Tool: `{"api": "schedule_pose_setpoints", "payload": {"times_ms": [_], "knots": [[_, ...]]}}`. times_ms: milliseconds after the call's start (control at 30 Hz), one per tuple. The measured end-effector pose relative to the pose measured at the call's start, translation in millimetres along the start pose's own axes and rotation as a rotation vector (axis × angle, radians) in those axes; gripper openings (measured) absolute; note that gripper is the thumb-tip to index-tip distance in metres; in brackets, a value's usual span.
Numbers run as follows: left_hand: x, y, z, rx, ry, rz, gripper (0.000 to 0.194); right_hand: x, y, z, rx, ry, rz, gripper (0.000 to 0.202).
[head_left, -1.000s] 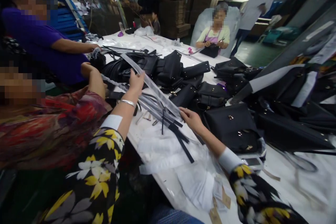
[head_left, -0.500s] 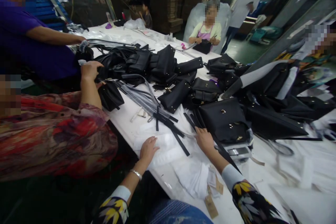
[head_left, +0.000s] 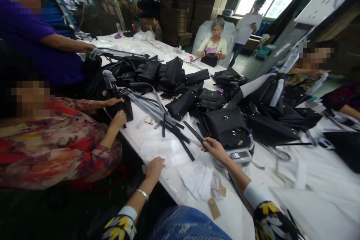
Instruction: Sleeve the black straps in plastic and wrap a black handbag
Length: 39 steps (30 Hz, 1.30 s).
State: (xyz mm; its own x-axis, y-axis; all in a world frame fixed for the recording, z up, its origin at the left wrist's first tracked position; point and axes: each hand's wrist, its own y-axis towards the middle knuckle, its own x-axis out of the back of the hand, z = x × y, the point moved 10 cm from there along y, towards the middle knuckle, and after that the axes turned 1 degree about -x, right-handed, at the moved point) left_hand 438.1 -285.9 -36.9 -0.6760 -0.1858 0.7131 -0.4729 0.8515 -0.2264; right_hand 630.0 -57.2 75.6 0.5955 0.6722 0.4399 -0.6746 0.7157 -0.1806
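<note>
My right hand (head_left: 216, 149) pinches a flat black strap (head_left: 194, 132) beside a black leather bag (head_left: 216, 122) with small gold fittings. The strap slants up and to the left from my fingers. At the table's near edge, my left hand (head_left: 154, 168) rests with its fingers laid loosely on the border of the white wrapping sheets (head_left: 168, 150), holding nothing that shows. More black straps (head_left: 177, 134), some in clear plastic, lie crossed between and beyond my hands. Closer to me, a fanned stack of white sheets (head_left: 197, 180) carries brown paper tags (head_left: 214, 208).
Black bags (head_left: 174, 71) are heaped along the white table (head_left: 233, 210). On the left, a co-worker in a red patterned top (head_left: 78, 138) handles a black piece, near another in purple (head_left: 47, 52). A slanting post with a white socket box (head_left: 316, 7) rises at right.
My left hand has slid back from the white sheets to the table edge. My right hand has closed on a strap and raised its end slightly. The view has shifted right.
</note>
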Motion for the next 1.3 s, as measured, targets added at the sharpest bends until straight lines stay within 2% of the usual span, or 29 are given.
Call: {"api": "schedule_pose_setpoints", "payload": {"times_ms": [133, 200, 267, 333, 400, 533, 667, 800, 967, 1100, 1200, 1300], "knots": [[15.8, 6, -6, 0.068, -0.176, -0.02, 0.032, 18, -31, 38, 0.052, 0.159, -0.048, 0.047], [27.5, 7, -9, 0.113, -0.264, -0.029, 0.028, 21, -48, 57, 0.058, 0.216, -0.054, 0.038], [40.3, 6, -13, 0.161, -0.352, -0.033, 0.022, 13, -64, 70, 0.047, 0.275, -0.024, 0.034], [51.9, 0, -19, 0.208, -0.448, -0.036, 0.024, -6, -81, 78, 0.033, 0.327, 0.027, 0.037], [59.5, -10, -27, 0.249, -0.572, -0.041, 0.031, -33, -98, 77, -0.006, 0.389, 0.102, 0.038], [59.3, -42, -49, 0.297, -0.87, -0.092, 0.036, -97, -132, 70, -0.125, 0.514, 0.335, 0.037], [53.8, -73, -63, 0.337, -1.099, -0.27, 0.04, -137, -161, 92, 0.005, 0.435, 0.56, 0.035], [56.9, -95, -67, 0.356, -1.26, -0.483, 0.044, -159, -181, 106, 0.104, 0.31, 0.708, 0.031], [71.0, -113, -65, 0.302, -1.413, -0.723, 0.044, -173, -192, 107, 0.123, 0.27, 0.755, 0.034], [74.1, -122, -64, 0.292, -1.491, -0.833, 0.041, -175, -191, 99, 0.069, 0.322, 0.715, 0.035], [70.6, -130, -69, 0.299, -1.515, -0.768, 0.037, -164, -177, 82, -0.063, 0.362, 0.589, 0.036], [55.7, -142, -79, 0.329, -1.515, -0.525, 0.039, -146, -163, 76, -0.118, 0.395, 0.495, 0.035]]}}
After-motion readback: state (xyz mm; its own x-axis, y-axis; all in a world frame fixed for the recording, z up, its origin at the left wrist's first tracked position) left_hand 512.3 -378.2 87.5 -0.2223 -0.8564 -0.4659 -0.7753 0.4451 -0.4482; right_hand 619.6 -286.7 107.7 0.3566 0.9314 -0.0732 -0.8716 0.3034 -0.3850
